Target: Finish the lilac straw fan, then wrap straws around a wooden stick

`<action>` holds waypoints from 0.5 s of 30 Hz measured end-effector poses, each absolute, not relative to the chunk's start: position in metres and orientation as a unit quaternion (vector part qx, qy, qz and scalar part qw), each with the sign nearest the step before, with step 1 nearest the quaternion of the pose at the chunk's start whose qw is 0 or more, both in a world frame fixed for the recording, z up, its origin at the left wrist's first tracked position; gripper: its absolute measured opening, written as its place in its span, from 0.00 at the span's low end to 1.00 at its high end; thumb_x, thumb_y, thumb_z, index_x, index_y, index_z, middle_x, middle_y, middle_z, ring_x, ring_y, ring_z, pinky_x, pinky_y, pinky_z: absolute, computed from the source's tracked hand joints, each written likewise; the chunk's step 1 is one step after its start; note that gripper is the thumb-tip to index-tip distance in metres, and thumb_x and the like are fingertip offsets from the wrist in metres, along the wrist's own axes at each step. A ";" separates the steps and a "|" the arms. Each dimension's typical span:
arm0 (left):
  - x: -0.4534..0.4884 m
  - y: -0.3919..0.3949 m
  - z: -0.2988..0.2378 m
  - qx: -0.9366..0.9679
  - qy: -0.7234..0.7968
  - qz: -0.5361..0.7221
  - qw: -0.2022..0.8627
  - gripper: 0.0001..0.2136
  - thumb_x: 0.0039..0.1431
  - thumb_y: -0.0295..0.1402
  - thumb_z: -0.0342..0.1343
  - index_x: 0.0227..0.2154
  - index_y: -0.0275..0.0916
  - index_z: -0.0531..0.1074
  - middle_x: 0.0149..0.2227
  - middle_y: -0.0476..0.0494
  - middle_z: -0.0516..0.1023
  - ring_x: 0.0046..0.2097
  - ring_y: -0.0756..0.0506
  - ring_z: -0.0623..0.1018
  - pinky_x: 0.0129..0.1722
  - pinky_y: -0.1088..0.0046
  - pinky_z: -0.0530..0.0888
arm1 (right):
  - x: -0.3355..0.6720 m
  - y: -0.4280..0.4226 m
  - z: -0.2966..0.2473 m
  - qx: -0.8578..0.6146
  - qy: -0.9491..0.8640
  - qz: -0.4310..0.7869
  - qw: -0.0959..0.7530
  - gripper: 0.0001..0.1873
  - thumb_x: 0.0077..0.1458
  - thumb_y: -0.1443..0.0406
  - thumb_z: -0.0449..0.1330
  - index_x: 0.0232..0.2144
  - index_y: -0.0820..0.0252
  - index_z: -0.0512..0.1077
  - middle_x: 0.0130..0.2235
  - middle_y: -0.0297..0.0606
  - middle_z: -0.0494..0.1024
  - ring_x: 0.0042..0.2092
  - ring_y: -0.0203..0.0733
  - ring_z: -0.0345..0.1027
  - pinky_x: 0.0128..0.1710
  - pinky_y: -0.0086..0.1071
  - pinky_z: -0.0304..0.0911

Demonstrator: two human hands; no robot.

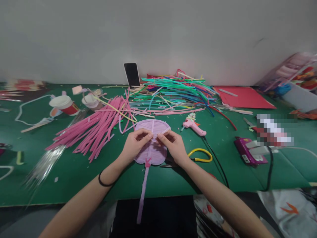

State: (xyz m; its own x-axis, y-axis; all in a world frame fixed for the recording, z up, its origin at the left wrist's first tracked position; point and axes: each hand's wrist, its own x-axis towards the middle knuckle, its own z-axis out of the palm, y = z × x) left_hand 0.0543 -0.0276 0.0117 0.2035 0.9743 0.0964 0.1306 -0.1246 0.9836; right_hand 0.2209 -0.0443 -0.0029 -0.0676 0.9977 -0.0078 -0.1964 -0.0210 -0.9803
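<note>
A pale-purple, lobed, fan-shaped piece of fuzzy stems point(159, 154) sits at the centre of the frame, its long wrapped handle point(143, 195) running toward the bottom edge. The person's left hand point(134, 145) and right hand point(174, 146) pinch at its upper middle; the exact strand between the fingertips cannot be told. It looks light, soft and bendable; the handle or central rib seems the safest hold, the thin rim likelier to bend.

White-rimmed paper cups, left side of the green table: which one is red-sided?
The left one, a red-sided white paper cup. The paler, brownish-sided paper cup to its right shows no red.
</note>
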 end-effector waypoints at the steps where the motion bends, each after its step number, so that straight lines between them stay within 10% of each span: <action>1: 0.054 -0.028 0.012 0.608 0.452 0.437 0.485 0.09 0.55 0.38 0.60 0.27 0.37 0.74 0.24 0.51 0.74 0.25 0.52 0.70 0.27 0.77 0.69 | 0.221 -0.044 -0.003 -0.434 -0.467 0.569 0.519 0.17 0.48 0.51 0.67 0.24 0.58 0.71 0.25 0.34 0.77 0.27 0.39 0.71 0.31 0.34 0.70; 15: 0.043 -0.028 0.021 0.730 0.415 0.263 0.475 0.10 0.54 0.37 0.58 0.26 0.35 0.75 0.25 0.49 0.75 0.27 0.51 0.71 0.28 0.77 0.66 | 0.232 -0.046 0.003 -0.438 -0.563 0.545 0.440 0.18 0.47 0.52 0.67 0.22 0.60 0.69 0.21 0.30 0.71 0.24 0.33 0.63 0.25 0.27 0.60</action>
